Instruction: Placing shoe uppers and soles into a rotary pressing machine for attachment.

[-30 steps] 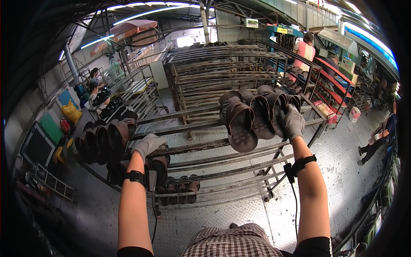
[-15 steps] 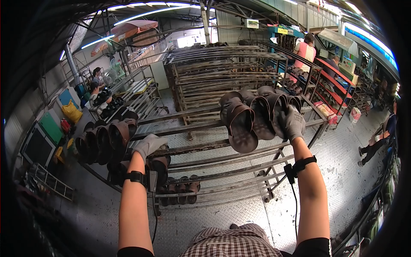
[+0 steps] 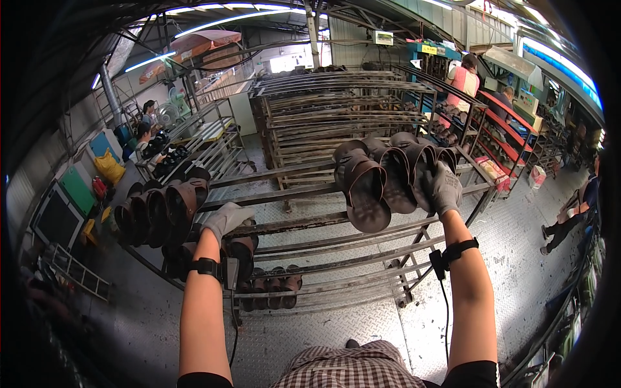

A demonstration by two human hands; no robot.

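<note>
checked shirt [image 3: 343, 368] at the lower edge; both bare forearms reach up from it, each with a black wrist strap and a cable.
left hand [image 3: 223, 220], grey glove, rests on a rack bar [image 3: 291, 223] beside the left sandals [image 3: 162, 210]; fingers curled together over the bar and the nearest sandal's edge, whether they grip it i cannot tell.
right hand [image 3: 445, 187], grey glove, closed around the end of the right sandals [image 3: 381, 181], fingers pressed together on the outermost pair; this brown bunch hangs soles-out on the rack's top bars, just left of the hand.
more sandals [image 3: 272, 284] sit low on the rack, under the left hand.
floor [image 3: 362, 323] is diamond-plate metal.
behind: a second rack [image 3: 336, 110], grey slats.
far right: a person in a pink vest [image 3: 464, 81] at red shelves [image 3: 511, 132].
far left: seated people [image 3: 145, 129] by a table.
</note>
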